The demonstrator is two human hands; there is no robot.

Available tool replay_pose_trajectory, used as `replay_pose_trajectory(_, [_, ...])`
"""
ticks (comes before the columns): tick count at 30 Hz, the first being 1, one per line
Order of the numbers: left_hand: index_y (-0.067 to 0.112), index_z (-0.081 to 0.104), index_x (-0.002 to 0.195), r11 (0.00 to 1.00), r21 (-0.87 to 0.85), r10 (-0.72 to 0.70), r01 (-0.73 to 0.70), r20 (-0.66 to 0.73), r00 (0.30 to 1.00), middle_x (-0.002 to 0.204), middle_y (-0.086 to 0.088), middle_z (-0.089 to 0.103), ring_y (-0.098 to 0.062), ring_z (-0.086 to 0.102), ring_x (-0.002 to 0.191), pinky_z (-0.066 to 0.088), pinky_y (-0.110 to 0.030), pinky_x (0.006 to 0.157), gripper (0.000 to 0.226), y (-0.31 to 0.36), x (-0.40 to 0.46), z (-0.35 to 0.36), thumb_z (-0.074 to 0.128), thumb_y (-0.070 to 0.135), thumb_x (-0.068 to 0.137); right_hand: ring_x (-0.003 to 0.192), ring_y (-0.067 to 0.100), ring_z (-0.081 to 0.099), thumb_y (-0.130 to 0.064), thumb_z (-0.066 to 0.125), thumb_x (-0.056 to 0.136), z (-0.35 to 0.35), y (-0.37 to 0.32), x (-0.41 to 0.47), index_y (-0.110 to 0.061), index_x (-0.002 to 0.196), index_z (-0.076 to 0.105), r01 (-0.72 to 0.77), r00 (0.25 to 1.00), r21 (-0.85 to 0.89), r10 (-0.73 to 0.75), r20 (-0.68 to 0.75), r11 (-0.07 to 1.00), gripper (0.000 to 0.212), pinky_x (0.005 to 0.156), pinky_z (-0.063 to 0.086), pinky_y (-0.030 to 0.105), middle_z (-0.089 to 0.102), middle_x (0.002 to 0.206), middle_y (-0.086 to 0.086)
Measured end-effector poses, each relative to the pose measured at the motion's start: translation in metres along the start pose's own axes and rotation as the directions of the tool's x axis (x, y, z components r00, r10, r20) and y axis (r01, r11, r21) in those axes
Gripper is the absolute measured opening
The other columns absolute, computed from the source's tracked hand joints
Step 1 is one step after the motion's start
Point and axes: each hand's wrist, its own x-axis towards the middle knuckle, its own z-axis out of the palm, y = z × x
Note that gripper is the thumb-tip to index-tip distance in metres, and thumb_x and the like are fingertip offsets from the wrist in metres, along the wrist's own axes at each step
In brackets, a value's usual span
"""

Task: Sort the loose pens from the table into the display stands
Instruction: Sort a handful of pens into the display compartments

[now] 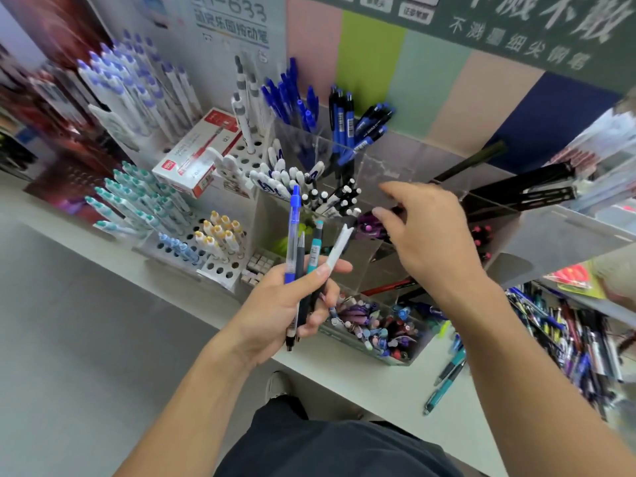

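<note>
My left hand (285, 304) grips a fan of several pens: a blue-capped clear pen (293, 228), a dark grey pen (300, 256), a teal pen (315, 249) and a white pen (339, 247). My right hand (426, 235) hovers over the clear acrylic display stand (385, 166), fingers relaxed and holding nothing, just above a compartment with purple pens (368, 225). Loose pens (568, 332) lie heaped on the table at the right. Two teal pens (447, 376) lie apart from the heap.
Perforated white stands (223, 266) hold teal, yellow and blue-capped pens at the left. A red and white pen box (196, 156) lies behind them. A low clear bin (375, 328) of mixed pens sits at the table's front edge. Grey floor is at the left.
</note>
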Motion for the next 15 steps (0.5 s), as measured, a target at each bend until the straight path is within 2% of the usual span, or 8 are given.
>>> replay_pose_trajectory(2, [0.009,0.071,0.112,0.998,0.059,0.011,-0.012,0.012,1.000,0.071,-0.007,0.059,-0.013,0.042,0.048,0.026,-0.021,0.039,0.030,0.000,0.000,0.000,0.059,0.028,0.092,0.085,0.013,0.066,-0.033,0.065,0.097,-0.011,-0.002,-0.010,-0.017,0.114,0.074,-0.042,0.999,0.285,0.046,-0.009,0.958,0.024,0.079,0.053,0.030,0.074,0.094,-0.004])
replay_pose_trajectory(4, [0.005,0.067,0.115,0.994,0.111,-0.004,0.000,0.034,0.999,0.073,-0.008,0.061,-0.013,0.043,0.048,0.026,-0.021,0.038,0.035,0.000,0.000,0.002,0.059,0.029,0.092,0.065,0.007,0.064,-0.029,0.070,0.092,-0.016,-0.004,-0.019,-0.015,0.105,0.076,-0.219,0.973,0.626,0.120,0.197,0.748,0.020,0.061,0.053,0.021,0.073,0.078,-0.005])
replay_pose_trajectory(5, [0.004,0.064,0.116,0.994,0.107,-0.013,0.008,0.043,0.999,0.075,-0.010,0.063,-0.014,0.046,0.048,0.028,-0.021,0.038,0.036,0.001,0.001,0.004,0.058,0.030,0.092,0.058,0.007,0.061,-0.022,0.070,0.091,-0.016,-0.004,-0.023,-0.010,0.101,0.076,-0.293,0.951,0.709,0.119,0.286,0.641,0.016,0.055,0.050,0.019,0.071,0.070,-0.003])
replay_pose_trajectory(7, [0.007,0.064,0.116,0.998,0.061,-0.003,0.003,0.013,1.000,0.080,-0.013,0.067,-0.016,0.055,0.053,0.037,-0.022,0.039,0.033,0.003,0.003,0.010,0.053,0.030,0.095,0.054,0.007,0.059,-0.008,0.066,0.094,-0.018,-0.004,-0.026,-0.002,0.094,0.075,-0.306,0.951,0.791,0.130,0.281,0.529,0.010,0.051,0.049,0.017,0.067,0.062,0.000])
replay_pose_trajectory(9, [0.010,0.065,0.113,0.999,0.036,0.044,-0.041,-0.102,0.994,0.082,-0.012,0.068,-0.018,0.061,0.057,0.044,-0.023,0.042,0.032,0.004,0.008,0.008,0.048,0.033,0.098,0.057,0.011,0.064,-0.005,0.062,0.097,-0.029,-0.003,-0.020,-0.005,0.094,0.074,-0.162,0.977,0.835,0.204,0.060,0.527,0.012,0.056,0.053,0.019,0.069,0.066,0.002])
replay_pose_trajectory(11, [0.009,0.064,0.110,0.997,-0.016,0.067,-0.071,-0.179,0.982,0.074,-0.008,0.060,-0.013,0.050,0.046,0.036,-0.020,0.037,0.034,0.007,0.011,0.000,0.049,0.036,0.096,0.064,0.017,0.071,-0.010,0.062,0.099,-0.042,-0.004,-0.007,-0.008,0.100,0.073,0.050,0.949,0.808,0.224,-0.221,0.586,0.011,0.062,0.057,0.023,0.072,0.074,0.003])
replay_pose_trajectory(12, [0.008,0.063,0.110,0.995,-0.063,0.059,-0.072,-0.179,0.982,0.069,-0.005,0.053,-0.009,0.039,0.041,0.028,-0.018,0.035,0.035,0.009,0.011,-0.004,0.050,0.037,0.095,0.067,0.018,0.072,-0.012,0.063,0.099,-0.045,-0.006,0.000,-0.009,0.102,0.073,0.126,0.932,0.770,0.192,-0.308,0.625,0.010,0.063,0.058,0.025,0.073,0.077,0.004])
replay_pose_trajectory(15, [0.006,0.059,0.112,0.974,-0.223,0.009,-0.034,-0.113,0.994,0.064,-0.003,0.040,-0.005,0.022,0.039,0.015,-0.016,0.034,0.035,0.016,0.008,-0.008,0.047,0.035,0.095,0.068,0.010,0.071,-0.016,0.070,0.095,-0.026,-0.018,0.022,-0.014,0.102,0.076,0.189,0.935,0.570,0.030,-0.353,0.800,0.009,0.067,0.059,0.027,0.074,0.082,-0.002])
